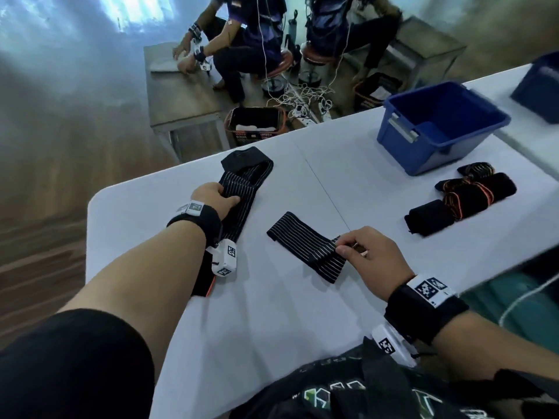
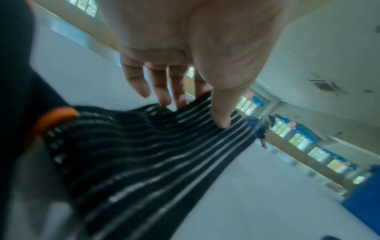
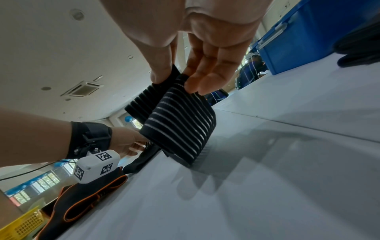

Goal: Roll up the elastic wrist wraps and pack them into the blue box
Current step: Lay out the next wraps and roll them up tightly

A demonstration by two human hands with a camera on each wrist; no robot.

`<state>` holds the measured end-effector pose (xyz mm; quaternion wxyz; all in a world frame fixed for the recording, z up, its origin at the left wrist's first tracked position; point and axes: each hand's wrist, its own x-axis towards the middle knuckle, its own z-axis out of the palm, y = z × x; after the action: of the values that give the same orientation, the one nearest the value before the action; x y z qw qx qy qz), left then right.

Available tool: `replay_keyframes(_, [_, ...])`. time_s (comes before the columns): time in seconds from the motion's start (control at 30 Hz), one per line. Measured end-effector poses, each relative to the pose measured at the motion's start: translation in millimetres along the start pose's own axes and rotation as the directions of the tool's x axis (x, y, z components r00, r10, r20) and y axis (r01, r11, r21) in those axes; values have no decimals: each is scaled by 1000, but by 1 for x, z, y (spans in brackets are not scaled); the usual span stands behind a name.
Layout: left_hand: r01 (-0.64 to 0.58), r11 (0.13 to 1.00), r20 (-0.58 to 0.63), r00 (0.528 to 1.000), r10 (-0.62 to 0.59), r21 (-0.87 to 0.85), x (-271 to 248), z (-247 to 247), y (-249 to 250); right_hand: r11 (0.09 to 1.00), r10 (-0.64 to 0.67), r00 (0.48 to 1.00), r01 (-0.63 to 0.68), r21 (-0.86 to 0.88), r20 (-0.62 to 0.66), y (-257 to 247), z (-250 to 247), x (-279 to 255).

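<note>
White table (image 1: pixel 272 313) amid wooden floor (image 1: pixel 60 176), blue box (image 1: pixel 472 146) at far edge.

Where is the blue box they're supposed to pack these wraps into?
In the head view the blue box sits on the white table at the far right, just beyond the orange-striped wraps, out of both hands' grasp.

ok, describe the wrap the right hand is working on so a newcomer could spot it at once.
Start at the blue box on the white table, then come toward the person's right hand. It pinches the near end of a short black wrist wrap with thin white stripes. Unlike the orange-trimmed bundles beside the box, it lies alone mid-table, its near end folded over.
</note>
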<state>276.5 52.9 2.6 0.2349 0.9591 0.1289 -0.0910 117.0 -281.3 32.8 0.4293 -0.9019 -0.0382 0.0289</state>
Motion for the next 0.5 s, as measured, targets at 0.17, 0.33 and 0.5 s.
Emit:
replay_keyframes(0.17, [-237, 965, -141, 965, 221, -116, -19, 0, 39, 999, 19, 998, -18, 27, -59, -3, -5, 3])
replay_keyframes(0.33, [-364, 841, -172, 931, 321, -401, -49, -13, 57, 999, 24, 993, -19, 46, -117, -5, -10, 20])
replay_keyframes(0.5, [-240, 654, -36, 950, 309, -718, -94, -1, 47, 996, 40, 993, -31, 78, -109, -2, -7, 35])
